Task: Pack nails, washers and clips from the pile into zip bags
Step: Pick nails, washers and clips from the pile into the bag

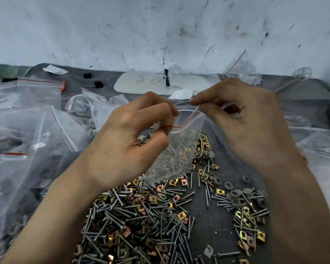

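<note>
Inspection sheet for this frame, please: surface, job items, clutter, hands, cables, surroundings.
Surface: grey cloth, wrinkled.
Job's things: zip bag open, partly filled; pile of nails and clips; grey washers beside it.
Clutter: heaped bags, white board.
Fingers: left hand pinches the bag's rim; right hand pinches a nail at its mouth.
Cables: thin yellow wire.
Surroundings: scuffed white wall.

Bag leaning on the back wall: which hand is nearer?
Right. The right hand is just in front of the leaning bag; the left hand is farther left, beyond the held zip bag.
</note>
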The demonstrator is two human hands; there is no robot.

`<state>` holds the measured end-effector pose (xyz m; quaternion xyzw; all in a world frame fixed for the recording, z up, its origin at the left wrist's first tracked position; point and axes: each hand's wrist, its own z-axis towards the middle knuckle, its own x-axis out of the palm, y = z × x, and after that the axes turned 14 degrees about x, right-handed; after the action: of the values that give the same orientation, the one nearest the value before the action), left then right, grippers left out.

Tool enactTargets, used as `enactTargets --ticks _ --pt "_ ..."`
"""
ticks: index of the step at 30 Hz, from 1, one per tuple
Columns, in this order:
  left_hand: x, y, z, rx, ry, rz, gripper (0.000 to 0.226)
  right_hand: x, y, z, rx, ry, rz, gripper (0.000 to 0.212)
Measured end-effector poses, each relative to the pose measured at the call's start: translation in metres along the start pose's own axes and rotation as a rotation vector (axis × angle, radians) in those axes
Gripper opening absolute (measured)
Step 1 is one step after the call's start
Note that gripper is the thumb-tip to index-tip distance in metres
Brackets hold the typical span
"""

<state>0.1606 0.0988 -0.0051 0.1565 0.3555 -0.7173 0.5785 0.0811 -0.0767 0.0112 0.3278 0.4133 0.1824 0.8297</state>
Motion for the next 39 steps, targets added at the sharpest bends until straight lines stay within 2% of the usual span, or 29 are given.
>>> enactTargets --ticks 6,8,10,12,15,18,20,25,30,33,36,39 --pt "0.000 0.000 0.000 -0.003 -0.008 0.011 0.017 0.000 -0.003 0.002 -0.008 -0.035 0.088 0.023" --pt "-0.001 0.002 0.000 -0.027 -0.046 0.000 0.015 0.000 -0.009 0.005 0.053 -0.102 0.165 0.022" --pt "-0.001 0.003 -0.001 -0.057 -0.079 -0.015 0.015 0.001 -0.022 0.011 0.177 -0.117 0.127 0.023" --pt "0.000 0.003 -0.001 -0.071 -0.094 -0.011 0.016 0.007 -0.037 0.014 0.336 0.062 -0.084 0.025" --pt "-0.001 0.003 0.000 -0.077 -0.091 0.009 0.015 0.028 -0.053 0.012 0.484 0.466 -0.368 0.020" --pt "-0.001 0.002 0.000 -0.080 -0.081 0.019 0.016 0.056 -0.068 0.007 0.480 0.623 -0.471 0.007" --pt "-0.001 0.002 0.000 -0.088 -0.076 0.012 0.017 0.071 -0.075 0.006 0.482 0.676 -0.502 0.017" --pt "0.000 0.001 0.000 -0.075 -0.064 0.022 0.018 0.076 -0.083 0.007 0.432 0.692 -0.557 0.023" --pt "0.000 0.001 0.000 -0.072 -0.067 0.018 0.018 0.057 -0.079 0.010 0.441 0.585 -0.357 0.005" --pt "-0.001 0.002 0.000 -0.070 -0.067 0.033 0.019 0.045 -0.080 0.013 0.470 0.586 -0.246 0.014" --pt "-0.001 0.003 0.000 -0.060 -0.052 0.055 0.020 0.048 -0.081 0.011 0.502 0.658 -0.307 0.024" --pt "0.000 0.003 0.000 -0.064 -0.051 0.052 0.020 0.060 -0.081 0.009 0.522 0.669 -0.411 0.012"
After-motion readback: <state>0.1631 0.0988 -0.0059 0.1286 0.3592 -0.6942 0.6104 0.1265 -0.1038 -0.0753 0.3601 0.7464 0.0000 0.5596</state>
